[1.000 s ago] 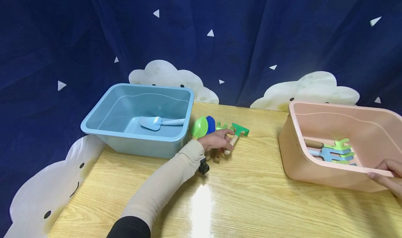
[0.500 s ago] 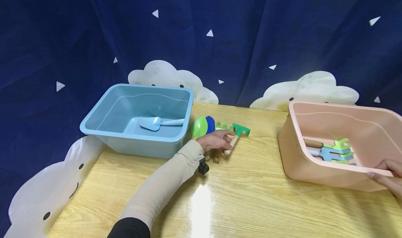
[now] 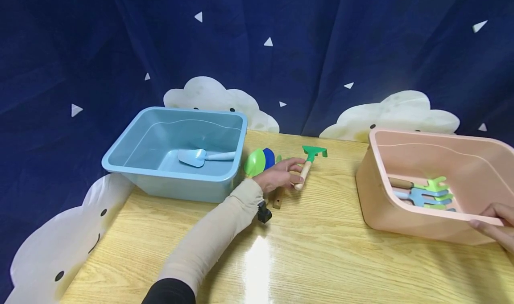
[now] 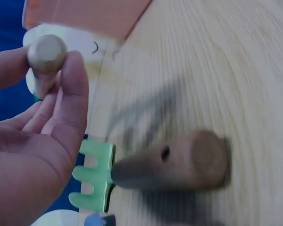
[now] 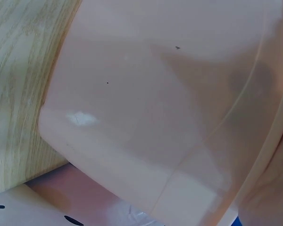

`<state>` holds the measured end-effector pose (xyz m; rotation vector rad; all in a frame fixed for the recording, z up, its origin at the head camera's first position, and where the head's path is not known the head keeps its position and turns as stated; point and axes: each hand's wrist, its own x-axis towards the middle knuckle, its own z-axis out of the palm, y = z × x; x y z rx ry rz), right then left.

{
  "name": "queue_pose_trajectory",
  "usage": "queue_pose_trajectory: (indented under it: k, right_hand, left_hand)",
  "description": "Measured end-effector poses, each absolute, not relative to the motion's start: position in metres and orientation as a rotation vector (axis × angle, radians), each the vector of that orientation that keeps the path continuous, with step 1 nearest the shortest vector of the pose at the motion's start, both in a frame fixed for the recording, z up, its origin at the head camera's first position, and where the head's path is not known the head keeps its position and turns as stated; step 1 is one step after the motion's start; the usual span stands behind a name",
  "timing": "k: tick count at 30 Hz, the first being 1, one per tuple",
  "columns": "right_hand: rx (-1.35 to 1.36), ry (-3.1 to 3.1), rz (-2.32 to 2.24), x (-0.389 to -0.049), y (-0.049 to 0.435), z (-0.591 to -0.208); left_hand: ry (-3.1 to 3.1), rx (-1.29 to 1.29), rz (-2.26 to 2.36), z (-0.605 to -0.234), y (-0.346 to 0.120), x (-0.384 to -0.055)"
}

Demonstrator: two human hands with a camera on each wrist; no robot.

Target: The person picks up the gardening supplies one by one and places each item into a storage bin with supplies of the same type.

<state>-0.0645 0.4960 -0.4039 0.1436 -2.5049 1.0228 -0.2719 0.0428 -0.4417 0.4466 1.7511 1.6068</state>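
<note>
Between the bins, head view: green rake (image 3: 309, 158) over the table (image 3: 341, 259), just right of the lime-green shovel (image 3: 254, 162), pale handle in the left hand (image 3: 281, 175).
Rake's handling: judged light and stiff; head looks thin, could bend if pressed; bare-looking wood should not slip much.
Best hold: mid-handle, away from the toothed head.
Right hand (image 3: 499, 226): fingers bent over the rim of the pink bin (image 3: 417, 228), gripping it.
Lettering, head view: none legible.
Left wrist view: left fingers nearly closed, parted only by the rake handle's width, pinching near its rounded end; light-green fork (image 4: 98, 174) below, its brown handle holed near the butt.
Marks there: no brand seen; fork's handle blurred.
Right wrist view: bin wall fills most; two dark specks, no label. Finger state cannot be told from this side.
</note>
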Motion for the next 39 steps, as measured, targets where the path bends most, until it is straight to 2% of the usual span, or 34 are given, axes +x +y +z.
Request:
queue_pose_trajectory:
  k: [18, 39]
  right_hand:
    - [0.156, -2.494, 0.99, -0.066, 0.501, -0.406]
    - [0.204, -2.501, 1.009, -0.065, 0.495, -0.404]
  left_hand:
    - [1.754, 0.435, 1.729, -0.406, 0.081, -0.284]
    - [2.076, 0.505, 1.519, -0.384, 0.084, -0.299]
